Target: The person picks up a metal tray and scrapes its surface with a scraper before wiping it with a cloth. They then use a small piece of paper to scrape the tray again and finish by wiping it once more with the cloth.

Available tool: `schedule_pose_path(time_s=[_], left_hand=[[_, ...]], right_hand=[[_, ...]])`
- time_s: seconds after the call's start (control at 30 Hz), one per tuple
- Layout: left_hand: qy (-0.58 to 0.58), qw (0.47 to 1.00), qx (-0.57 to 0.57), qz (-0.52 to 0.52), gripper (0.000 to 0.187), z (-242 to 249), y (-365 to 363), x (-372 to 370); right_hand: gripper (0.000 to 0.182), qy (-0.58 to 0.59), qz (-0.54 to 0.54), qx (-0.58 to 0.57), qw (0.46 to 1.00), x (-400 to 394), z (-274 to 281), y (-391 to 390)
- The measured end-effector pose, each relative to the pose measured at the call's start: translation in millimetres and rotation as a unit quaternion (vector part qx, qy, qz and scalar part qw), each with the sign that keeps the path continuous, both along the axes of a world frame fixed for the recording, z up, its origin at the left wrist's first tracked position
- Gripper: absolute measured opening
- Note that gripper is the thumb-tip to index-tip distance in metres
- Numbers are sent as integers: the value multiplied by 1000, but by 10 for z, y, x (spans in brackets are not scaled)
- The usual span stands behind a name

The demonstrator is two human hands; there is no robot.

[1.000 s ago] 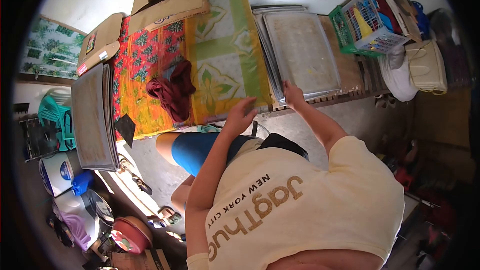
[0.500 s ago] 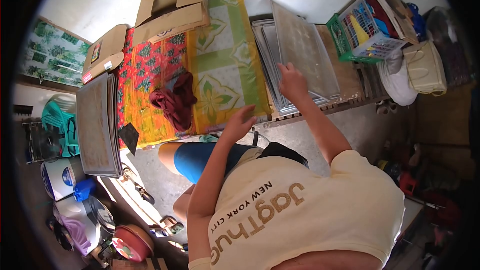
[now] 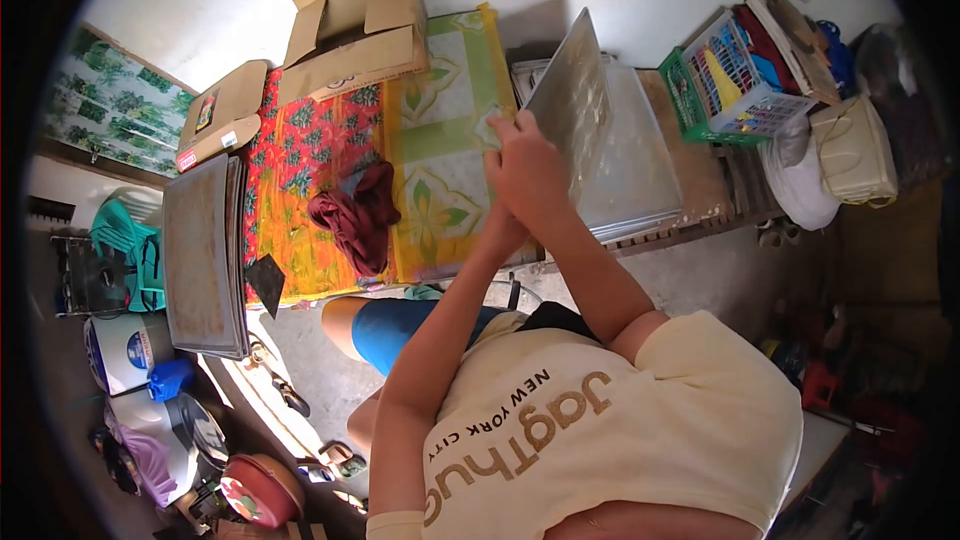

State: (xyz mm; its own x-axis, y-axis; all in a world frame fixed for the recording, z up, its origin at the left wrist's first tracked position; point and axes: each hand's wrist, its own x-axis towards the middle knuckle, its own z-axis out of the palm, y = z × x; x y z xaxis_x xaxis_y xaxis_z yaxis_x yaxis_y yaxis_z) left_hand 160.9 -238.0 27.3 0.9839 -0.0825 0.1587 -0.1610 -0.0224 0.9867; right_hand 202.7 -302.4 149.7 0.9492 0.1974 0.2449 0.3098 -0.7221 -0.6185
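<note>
A flat grey metal tray (image 3: 578,100) is tilted up steeply on its side above a stack of similar trays (image 3: 630,165). My right hand (image 3: 530,162) is closed at its near left edge, thumb and fingers around the rim. Just below and partly behind it, my left hand (image 3: 506,228) is close to the tray's lower corner, its fingers hidden by my right hand and wrist. To the left of both hands lies a green and white patterned table cover (image 3: 435,195), with a crumpled maroon cloth (image 3: 355,220) farther left.
An open cardboard box (image 3: 365,55) stands at the back of the table. More stacked trays (image 3: 205,250) lean at the left end. On the right are a green and white plastic basket (image 3: 735,90) of items and a cream bag (image 3: 855,145).
The top tray has swung up more steeply and shifted left with my right hand. My left hand has moved up and right, from open over the table edge to beside my right hand.
</note>
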Motion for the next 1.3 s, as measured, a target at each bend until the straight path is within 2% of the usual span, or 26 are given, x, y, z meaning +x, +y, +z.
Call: schedule_pose_path(time_s=[0.07,0.17,0.27,0.37,0.47,0.57,0.67,0.77,0.8,0.87,0.97,1.1,1.2,1.3], left_hand=[[-31,996,-25,74,51,-61,-47,9],[9,973,113,200,34,198,24,-48],[139,957,-120,223,23,305,410,184],[79,939,-152,300,18,368,889,266],[48,919,-236,312,19,209,1295,271],[69,906,-279,311,15,306,1578,100],[109,876,-314,350,21,319,2032,-185],[101,837,-359,400,23,-5,2619,-483],[124,855,-327,384,25,-54,2817,-627],[140,847,-334,390,23,-139,3086,-863],[123,836,-337,416,25,-259,3275,-1103],[158,832,-347,403,30,-375,3561,-1400],[267,827,-206,449,37,-284,3579,-1574],[253,787,85,556,47,-403,3684,-1683]], right_hand=[[40,11,29,8,999,-19,-73,14],[45,28,81,113,990,-45,-31,15],[52,-49,71,54,995,33,-135,-122],[58,-10,-1,-59,998,232,-392,-373],[62,32,-58,-115,991,489,-835,-745],[66,121,-129,-173,969,581,-1152,-1051],[69,139,-154,-182,961,729,-1541,-1342],[66,157,-134,-136,969,826,-1803,-1422],[65,168,-104,-85,977,854,-1858,-1392],[62,192,-44,15,980,880,-1935,-1279],[57,262,0,85,961,901,-1928,-985],[52,219,20,111,969,837,-1951,-554],[52,166,25,96,981,833,-2057,-306],[54,115,-22,35,993,890,-2251,-135]])
